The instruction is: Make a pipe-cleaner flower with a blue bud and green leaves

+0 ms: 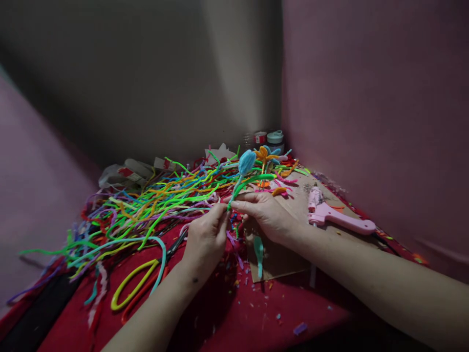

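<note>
A pipe-cleaner flower with a light blue head (246,162) and a green stem (252,180) stands tilted above the red cloth. My left hand (207,239) pinches the lower end of the stem near the middle of the view. My right hand (269,212) is closed around the stem just beside it, fingers touching the left hand's fingertips. A green strand bends off to the right from the stem. Both forearms reach in from the bottom edge.
A big heap of coloured pipe cleaners (146,205) covers the left. A pink glue gun (337,217) lies on a cardboard sheet (282,259) at right. Finished flowers (266,155) and small jars (274,138) sit at the back by the walls. Black scissors (176,244) lie near my left hand.
</note>
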The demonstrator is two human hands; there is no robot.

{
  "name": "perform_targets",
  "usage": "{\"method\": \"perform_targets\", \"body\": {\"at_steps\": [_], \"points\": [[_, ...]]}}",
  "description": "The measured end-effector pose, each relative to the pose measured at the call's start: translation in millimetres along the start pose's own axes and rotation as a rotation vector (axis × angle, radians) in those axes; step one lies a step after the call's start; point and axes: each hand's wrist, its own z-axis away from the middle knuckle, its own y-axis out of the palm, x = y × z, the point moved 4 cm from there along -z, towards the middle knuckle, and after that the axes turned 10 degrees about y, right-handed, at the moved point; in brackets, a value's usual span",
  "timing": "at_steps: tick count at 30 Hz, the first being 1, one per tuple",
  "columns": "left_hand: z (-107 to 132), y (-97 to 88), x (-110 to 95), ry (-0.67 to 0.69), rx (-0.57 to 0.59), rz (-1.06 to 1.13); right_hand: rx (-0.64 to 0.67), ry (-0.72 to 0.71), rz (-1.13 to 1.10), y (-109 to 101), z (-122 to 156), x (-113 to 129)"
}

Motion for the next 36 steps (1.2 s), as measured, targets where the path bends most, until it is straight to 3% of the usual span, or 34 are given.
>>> {"method": "perform_targets", "body": {"at_steps": [8,14,20,27,33,36], "points": [[-1.1,-0.1,3.0,-0.286,-0.011,0.414,0.046,-0.088,0.076,0.0,-1.7,6.4],[-3.9,3.4,0.3,-0.511,0.013,0.799,0.069,0.022,0.001,-2.4,-3.1,-0.3],[-2.5,12.8,-0.4,-0.682,0.066,1.281,0.152,-0.018,-0.098,-3.6,-7.3,-3.5],[0.1,17.2,-4.0,-0.671,0.132,1.591,0.204,-0.114,-0.04,-4.0,-4.5,1.0],[3.2,20.0,-5.1,-0.635,0.22,1.732,0.224,0.05,-0.152,0.2,-2.9,-3.3],[2.2,18.7,-5.1,-0.608,0.25,1.698,0.22,0.02,-0.177,0.6,-4.1,-4.2]]}}
